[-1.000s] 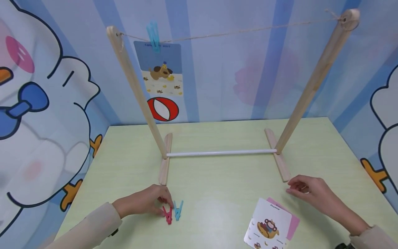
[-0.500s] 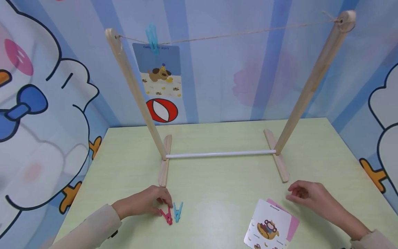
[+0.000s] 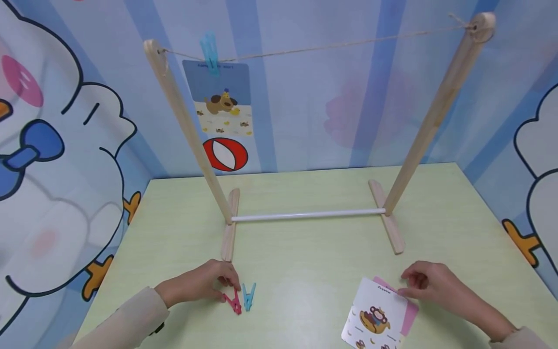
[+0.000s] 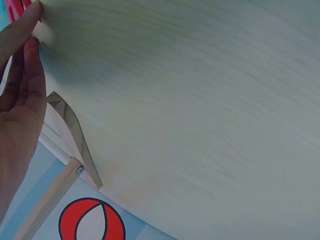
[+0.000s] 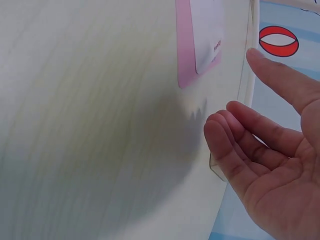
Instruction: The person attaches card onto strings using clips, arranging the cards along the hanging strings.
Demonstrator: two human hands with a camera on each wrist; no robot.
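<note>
At the near left of the table my left hand [image 3: 200, 282] has thumb and forefinger around the two handle ends of a red clothespin [image 3: 235, 305]. A light blue clothespin [image 3: 249, 296] lies right beside it. On the right, my right hand [image 3: 442, 291] hovers with loosely curled fingers, holding nothing. Its thumb overlaps the corner of a white monkey card [image 3: 377, 310] in the head view. Under that card a pink card [image 3: 410, 317] sticks out. The right wrist view shows the fingertips apart from the pink card [image 5: 185, 60].
A wooden frame, with a left post [image 3: 187, 131], a right post [image 3: 436, 116] and a white crossbar [image 3: 305, 214], stands behind the hands. From its string [image 3: 305, 50] hangs a dog card [image 3: 220, 109] in a blue clothespin [image 3: 211, 55]. Cartoon-printed walls enclose the table [image 3: 314, 271].
My right hand has come down and nearer, toward the cards. My left fingers stay at the red clothespin, which has shifted and turned slightly.
</note>
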